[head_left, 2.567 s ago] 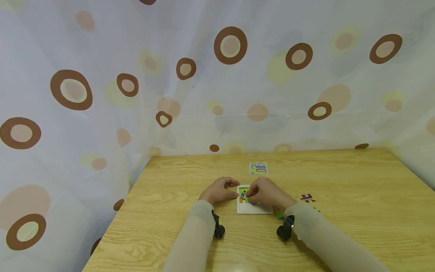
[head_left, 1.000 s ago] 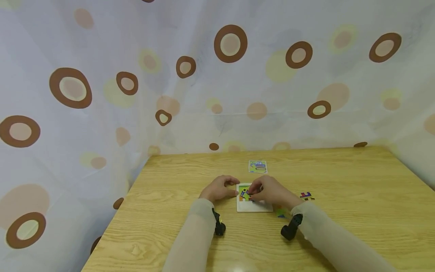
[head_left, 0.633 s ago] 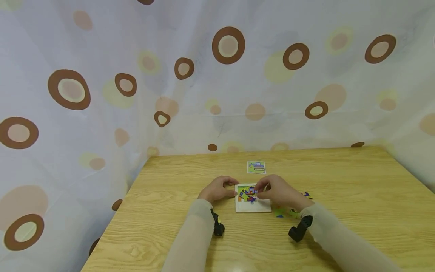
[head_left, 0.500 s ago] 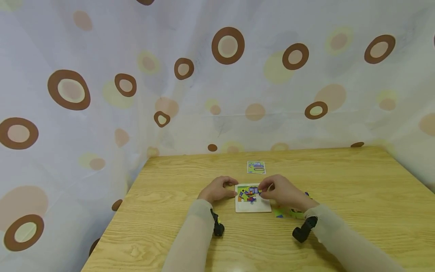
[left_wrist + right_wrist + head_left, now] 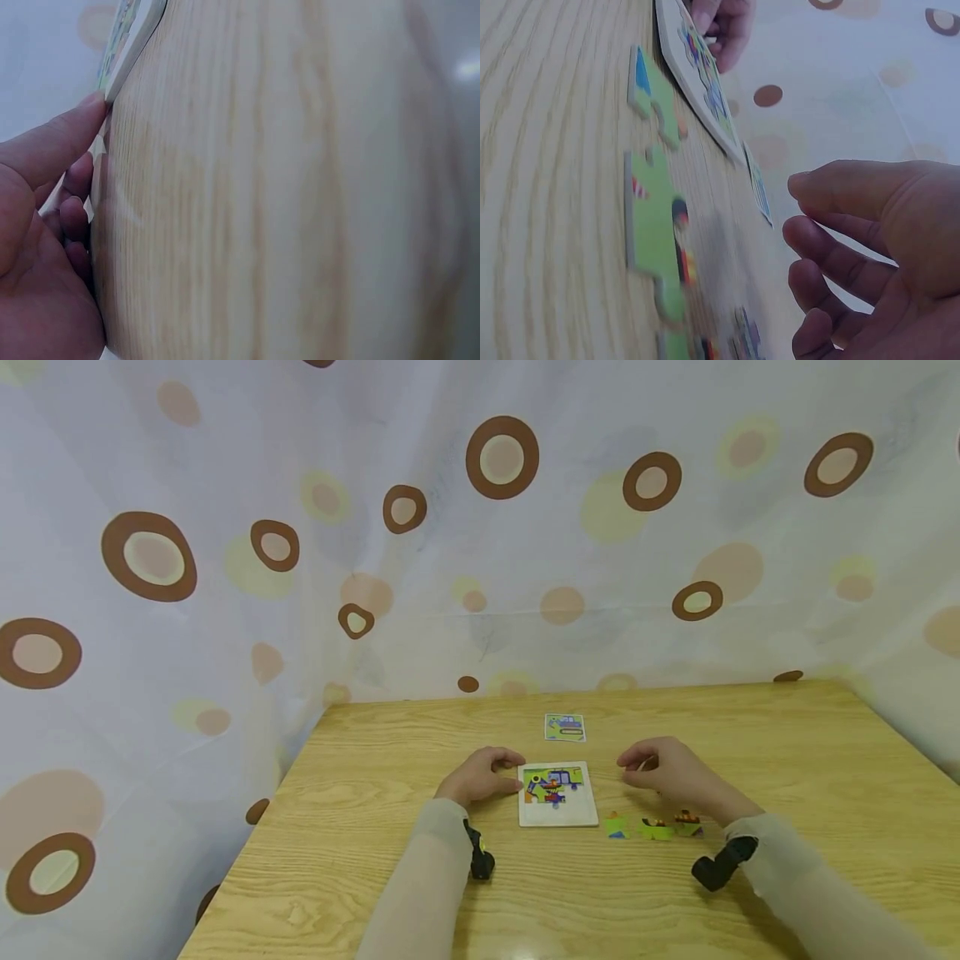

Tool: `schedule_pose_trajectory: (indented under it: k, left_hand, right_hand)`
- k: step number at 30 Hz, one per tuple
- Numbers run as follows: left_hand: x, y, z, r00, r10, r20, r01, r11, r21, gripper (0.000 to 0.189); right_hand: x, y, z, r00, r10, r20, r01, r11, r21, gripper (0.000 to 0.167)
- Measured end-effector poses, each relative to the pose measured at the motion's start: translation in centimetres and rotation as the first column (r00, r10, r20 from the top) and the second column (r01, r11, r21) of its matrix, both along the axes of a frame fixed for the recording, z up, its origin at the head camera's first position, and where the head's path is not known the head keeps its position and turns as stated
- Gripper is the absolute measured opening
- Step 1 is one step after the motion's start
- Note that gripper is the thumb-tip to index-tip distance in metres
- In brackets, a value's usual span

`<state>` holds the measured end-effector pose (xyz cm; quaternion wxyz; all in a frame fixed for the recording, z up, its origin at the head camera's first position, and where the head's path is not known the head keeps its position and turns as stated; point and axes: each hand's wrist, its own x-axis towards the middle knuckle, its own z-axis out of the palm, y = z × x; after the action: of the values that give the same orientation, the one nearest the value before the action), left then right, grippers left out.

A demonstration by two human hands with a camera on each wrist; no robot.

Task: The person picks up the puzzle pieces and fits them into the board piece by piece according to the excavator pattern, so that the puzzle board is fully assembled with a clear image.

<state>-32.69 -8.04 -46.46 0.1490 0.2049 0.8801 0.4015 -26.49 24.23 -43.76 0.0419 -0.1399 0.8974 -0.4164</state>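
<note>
A white puzzle tray (image 5: 573,816) lies mid-table, its upper part filled with jigsaw pieces (image 5: 553,783) picturing a blue digger on green. My left hand (image 5: 482,778) rests at the tray's left edge; in the left wrist view the thumb touches the rim. Clear of the tray to the right, my right hand (image 5: 671,772) holds nothing, its fingers loosely bent over the table. Below it lie loose pieces: a green one with a blue corner (image 5: 617,828), a green one (image 5: 656,832) and a green-and-orange one (image 5: 687,824). Another purplish piece (image 5: 746,334) shows blurred in the right wrist view.
A small picture card (image 5: 565,727) of a blue digger on green lies behind the tray. The wooden table (image 5: 420,735) reaches back to a white curtain (image 5: 420,635) with brown and beige circles.
My right hand has let go over the tray and moved right, off it. More fitted pieces at the tray's upper right now show. The left hand has stayed at the tray's edge.
</note>
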Motion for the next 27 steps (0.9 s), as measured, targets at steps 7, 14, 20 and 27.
schedule_pose_trajectory:
  k: [7,14,20,27]
  left_hand:
    - [-0.1,-0.1,-0.3,1.0,0.002,0.014,-0.003,1.0,0.006,0.036]
    - [-0.1,-0.2,-0.2,1.0,0.003,0.011,-0.003,1.0,0.004,0.036]
    - [-0.2,-0.2,0.0,1.0,0.004,0.008,-0.004,1.0,0.001,0.036]
    - [-0.2,-0.1,-0.1,1.0,0.007,0.026,-0.008,1.0,0.022,0.035]
  right_hand:
    - [0.5,2.7,-0.3,1.0,0.012,-0.001,-0.012,1.0,-0.015,0.026]
    - [0.6,4.9,-1.2,1.0,0.019,0.013,-0.019,1.0,0.003,0.029]
    - [0.6,6.3,-1.6,0.999,0.05,0.0,-0.05,0.997,0.05,0.032]
    - [1.0,7.2,-1.5,0.998,0.061,-0.03,-0.058,0.992,0.113,0.037]
